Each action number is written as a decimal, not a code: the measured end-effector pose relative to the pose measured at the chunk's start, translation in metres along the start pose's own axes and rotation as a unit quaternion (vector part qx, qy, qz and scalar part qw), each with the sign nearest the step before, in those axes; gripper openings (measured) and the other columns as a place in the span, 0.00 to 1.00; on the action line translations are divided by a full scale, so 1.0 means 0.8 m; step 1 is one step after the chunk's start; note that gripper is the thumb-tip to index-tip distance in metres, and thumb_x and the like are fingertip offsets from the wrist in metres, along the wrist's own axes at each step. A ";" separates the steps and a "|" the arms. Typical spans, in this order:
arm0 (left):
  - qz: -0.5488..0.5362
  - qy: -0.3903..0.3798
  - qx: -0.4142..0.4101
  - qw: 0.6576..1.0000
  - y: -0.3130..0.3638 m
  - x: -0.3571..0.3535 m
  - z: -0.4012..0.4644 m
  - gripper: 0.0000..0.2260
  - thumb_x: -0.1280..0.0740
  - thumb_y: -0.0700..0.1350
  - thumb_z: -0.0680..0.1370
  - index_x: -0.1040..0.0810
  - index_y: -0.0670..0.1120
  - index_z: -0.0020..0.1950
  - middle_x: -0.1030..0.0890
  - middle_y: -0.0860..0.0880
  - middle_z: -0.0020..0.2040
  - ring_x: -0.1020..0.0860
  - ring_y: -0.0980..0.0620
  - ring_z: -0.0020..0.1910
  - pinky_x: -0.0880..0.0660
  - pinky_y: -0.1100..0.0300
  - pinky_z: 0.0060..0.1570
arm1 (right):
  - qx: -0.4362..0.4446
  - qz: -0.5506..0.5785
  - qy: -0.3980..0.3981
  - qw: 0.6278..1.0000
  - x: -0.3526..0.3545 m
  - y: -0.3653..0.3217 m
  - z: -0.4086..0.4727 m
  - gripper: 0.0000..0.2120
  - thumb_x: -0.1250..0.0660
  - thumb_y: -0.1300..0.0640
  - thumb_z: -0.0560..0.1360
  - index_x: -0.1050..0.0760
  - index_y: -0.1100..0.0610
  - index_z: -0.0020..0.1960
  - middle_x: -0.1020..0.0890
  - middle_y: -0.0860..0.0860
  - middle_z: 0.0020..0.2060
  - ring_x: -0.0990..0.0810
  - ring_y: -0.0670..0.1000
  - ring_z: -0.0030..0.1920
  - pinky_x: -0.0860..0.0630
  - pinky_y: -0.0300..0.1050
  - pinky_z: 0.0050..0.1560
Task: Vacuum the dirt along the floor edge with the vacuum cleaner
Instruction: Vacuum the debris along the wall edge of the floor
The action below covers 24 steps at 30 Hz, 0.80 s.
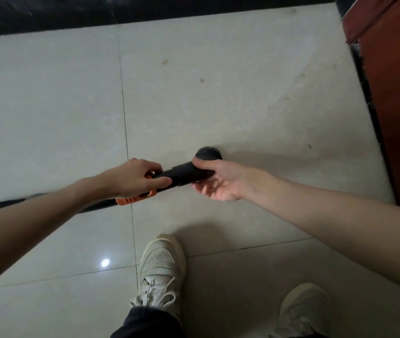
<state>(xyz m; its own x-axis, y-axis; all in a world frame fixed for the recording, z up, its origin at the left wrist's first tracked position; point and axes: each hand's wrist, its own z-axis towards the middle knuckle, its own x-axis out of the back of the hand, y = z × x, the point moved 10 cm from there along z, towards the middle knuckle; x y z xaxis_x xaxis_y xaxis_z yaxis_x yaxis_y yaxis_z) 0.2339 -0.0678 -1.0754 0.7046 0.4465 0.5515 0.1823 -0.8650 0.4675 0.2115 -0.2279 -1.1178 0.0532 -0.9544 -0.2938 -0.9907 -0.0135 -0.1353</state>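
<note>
head view, looking straight down: the left hand (137,178) is wrapped around the vacuum tube (184,175) where an orange collar (135,199) sits, fingers curled over the top. the right hand (218,180) pinches the black end piece from the other side, thumb on top, fingers loosely cupped beneath. both hands clamp on the same tube, close together but not touching each other. this looks like a hold for seating or twisting the round brush nozzle (208,154) onto the tube, one hand steadying while the other turns; that is a judgement, and the joint itself is partly covered by the fingers. the nozzle hangs at the right end of the tube, just above the floor near the middle of the scene, well apart from any wall edge. the rest of the tube runs off to the left.

the floor (48,106) is pale glossy tile with dark grout lines and a light reflection near the bottom. small brownish specks (202,80) lie scattered toward the far right. a dark skirting (48,15) runs along the far edge, and a red-brown wooden cabinet (394,93) stands at the right. two pale sneakers (161,267) show at the near edge.
</note>
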 end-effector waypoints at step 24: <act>-0.273 0.229 -0.148 0.922 0.204 0.103 0.045 0.14 0.41 0.54 0.81 0.30 0.47 0.39 0.22 0.50 0.31 0.25 0.55 0.24 0.27 0.62 0.28 | 0.410 -0.040 0.134 0.901 0.065 -0.237 -0.141 0.14 0.34 0.42 0.78 0.23 0.52 0.53 0.18 0.49 0.50 0.19 0.50 0.52 0.26 0.46 0.47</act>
<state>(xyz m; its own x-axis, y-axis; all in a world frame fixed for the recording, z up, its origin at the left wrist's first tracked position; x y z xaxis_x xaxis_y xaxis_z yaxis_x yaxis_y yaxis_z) 0.3463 -0.1804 -0.9784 0.1869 0.9059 0.3800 0.1812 -0.4120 0.8930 0.3877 -0.3082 -1.0006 -0.0198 -0.9994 -0.0279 -0.5537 0.0342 -0.8320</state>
